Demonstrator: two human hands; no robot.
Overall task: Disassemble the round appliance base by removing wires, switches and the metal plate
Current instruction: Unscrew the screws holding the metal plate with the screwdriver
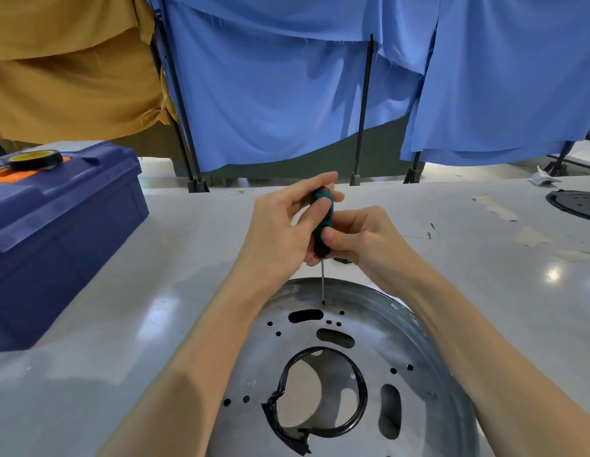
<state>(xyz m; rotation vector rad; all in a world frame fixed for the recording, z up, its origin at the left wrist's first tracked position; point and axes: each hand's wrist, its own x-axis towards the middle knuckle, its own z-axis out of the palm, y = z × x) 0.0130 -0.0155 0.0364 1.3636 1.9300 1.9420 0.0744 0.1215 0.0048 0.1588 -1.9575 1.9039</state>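
The round metal plate (379,341) is lying flat on the white table (155,285), close to the near edge and right in front of the person; both forearms are reaching out over it; its face is showing round holes and longer slots, and a black ring (362,395) with a torn, ragged lower left part is sitting around the large central opening

The left hand (280,225) is curling its fingers and thumb round the upper part of the handle of a screwdriver (323,222), while the right hand (362,235) is pinching the lower part of the same green and black handle between thumb and curled fingers; the tool is standing nearly upright, and its thin shaft is pointing down with the tip touching the plate near the far rim

A blue toolbox (56,232) is resting on the table to the left, well apart from the plate, and a roll of tape (34,159) is lying on its lid; a small piece of wire (430,234) is lying on the table to the right of the hands; a dark round part (577,204) is sitting at the far right edge; blue cloth (270,94) and yellow cloth (72,77) are hanging behind the table
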